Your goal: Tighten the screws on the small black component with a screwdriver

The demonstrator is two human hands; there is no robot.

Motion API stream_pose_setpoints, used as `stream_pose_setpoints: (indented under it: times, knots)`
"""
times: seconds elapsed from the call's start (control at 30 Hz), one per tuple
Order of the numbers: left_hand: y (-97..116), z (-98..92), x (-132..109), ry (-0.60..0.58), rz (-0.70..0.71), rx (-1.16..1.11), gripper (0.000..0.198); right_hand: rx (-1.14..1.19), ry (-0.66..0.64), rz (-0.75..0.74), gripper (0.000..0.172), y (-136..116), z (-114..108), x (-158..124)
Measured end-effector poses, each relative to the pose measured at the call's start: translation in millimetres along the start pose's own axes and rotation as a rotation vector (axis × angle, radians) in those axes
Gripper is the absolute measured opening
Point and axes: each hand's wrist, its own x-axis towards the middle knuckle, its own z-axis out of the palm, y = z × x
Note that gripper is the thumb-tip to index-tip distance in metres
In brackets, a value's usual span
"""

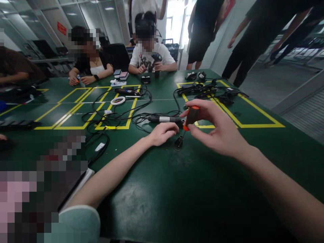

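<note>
My right hand (215, 126) is closed around the handle of a screwdriver (192, 115), black with orange-red ends. The shaft slants down to a small dark round-based part (178, 143) on the green table, and its tip meets or nearly meets this part. Just left of it, my left hand (165, 133) rests low over the table with fingers curled; what they hold, if anything, is hidden. Behind my left fingers lies a dark cylindrical tool (164, 119) with a pale band and a cable.
Black cables (141, 116) tangle across the middle of the green table (157, 189). A white ring of tape (117, 100) lies among them. More dark cabled devices (199, 89) sit at the back right, by yellow tape lines. Co-workers sit opposite and at left; others stand behind.
</note>
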Motion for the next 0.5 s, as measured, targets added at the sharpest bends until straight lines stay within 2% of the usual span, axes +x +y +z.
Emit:
stream_pose_setpoints:
  times: [0.1, 0.2, 0.3, 0.4, 0.5]
  knots:
    - [-2, -3.7, -7, -0.04, 0.038, 0.148, 0.032, -0.057, 0.066, -0.034, 0.033, -5, -2, 4]
    - [0, -5.2, -13, -0.062, 0.034, 0.25, 0.053, -0.115, 0.124, -0.063, 0.021, -9, -4, 7]
    - [3, -1.6, -16, -0.056, 0.081, 0.299, 0.062, -0.136, 0.109, -0.054, 0.032, -11, -5, 6]
    - [4, 5.2, -15, -0.083, 0.146, 0.387, 0.051, -0.077, 0.095, -0.039, 0.044, -10, -6, 2]
    - [3, 11.3, -13, -0.109, 0.207, 0.494, 0.039, -0.07, 0.083, -0.056, 0.036, -10, -7, 2]
